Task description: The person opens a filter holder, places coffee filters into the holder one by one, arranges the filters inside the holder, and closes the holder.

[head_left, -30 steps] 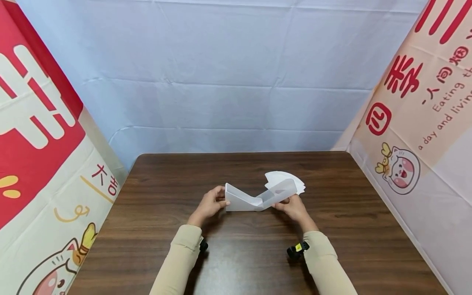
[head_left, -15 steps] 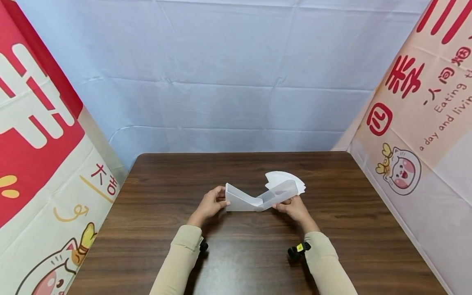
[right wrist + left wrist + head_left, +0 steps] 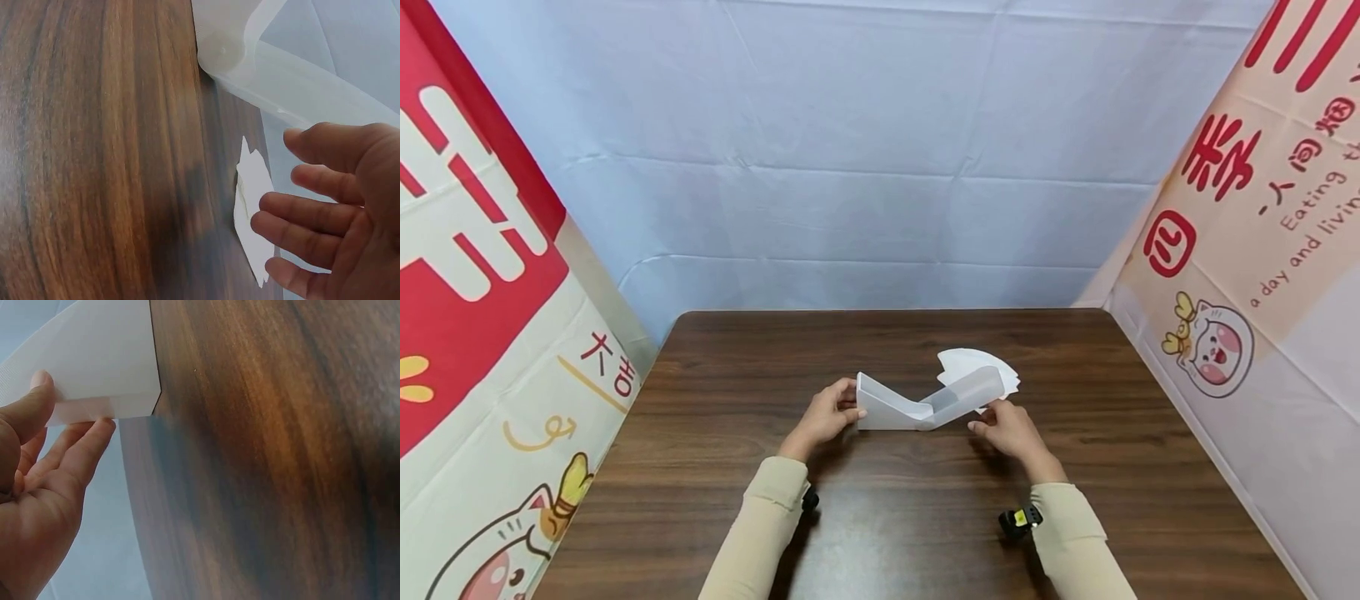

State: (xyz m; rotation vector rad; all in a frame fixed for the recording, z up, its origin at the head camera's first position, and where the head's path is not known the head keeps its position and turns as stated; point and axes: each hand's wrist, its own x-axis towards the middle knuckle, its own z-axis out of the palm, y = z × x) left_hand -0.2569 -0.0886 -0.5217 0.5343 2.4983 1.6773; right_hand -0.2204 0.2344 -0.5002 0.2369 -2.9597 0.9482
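Note:
A translucent white plastic case (image 3: 887, 415), hinged in its middle, stands on the table spread in a shallow V. My left hand (image 3: 826, 417) grips its left end; in the left wrist view, the thumb lies on the case's broad face (image 3: 106, 356) and the fingers (image 3: 94, 447) are against its narrow edge. The raised right half (image 3: 973, 390) of the case slants up. Just below and right of that half is my right hand (image 3: 1015, 429). In the right wrist view its fingers (image 3: 300, 237) are spread, hold nothing and stand apart from the case.
Behind the raised half lies a fanned stack of white fan-shaped papers (image 3: 966, 360), partly seen through the plastic. The dark wooden table (image 3: 760, 350) meets a pale cloth backdrop (image 3: 850, 217) at its far edge. Printed cloths hang at both sides.
My right hand has let go of the raised half of the case and moved a little right and toward me. The left hand and the case stay nearly in place.

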